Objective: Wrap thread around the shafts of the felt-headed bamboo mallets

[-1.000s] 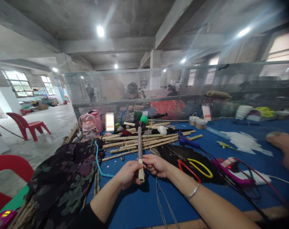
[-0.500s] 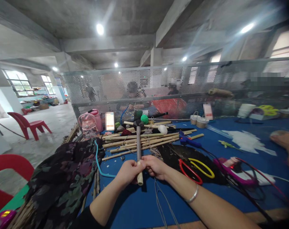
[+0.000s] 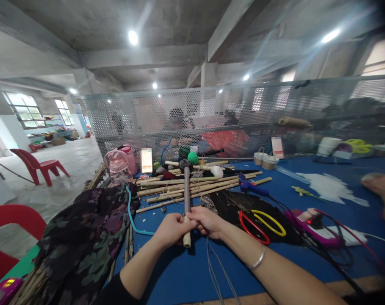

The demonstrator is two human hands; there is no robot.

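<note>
Upright in front of me is a bamboo stick, its upper length covered in grey and its lower end bare and pale. My left hand is closed around the lower part, with the thumb across the front. Pressed against the stick from the other side, my right hand pinches it where the grey meets the bare part. A thin grey cord hangs in a loop beneath my right hand onto the blue table. Behind the stick's top lies a dark grey yarn ball; a green yarn ball is beside it.
Several bamboo sticks lie crosswise beyond my hands. Scissors with red and yellow handles and a blue glue gun are on the right, near a purple power strip. Dark patterned cloth covers the left. Another person's hand shows far right.
The top of the stick has shifted slightly right, and its lower end has tipped a little. Both hands keep their grip in nearly the same place.
</note>
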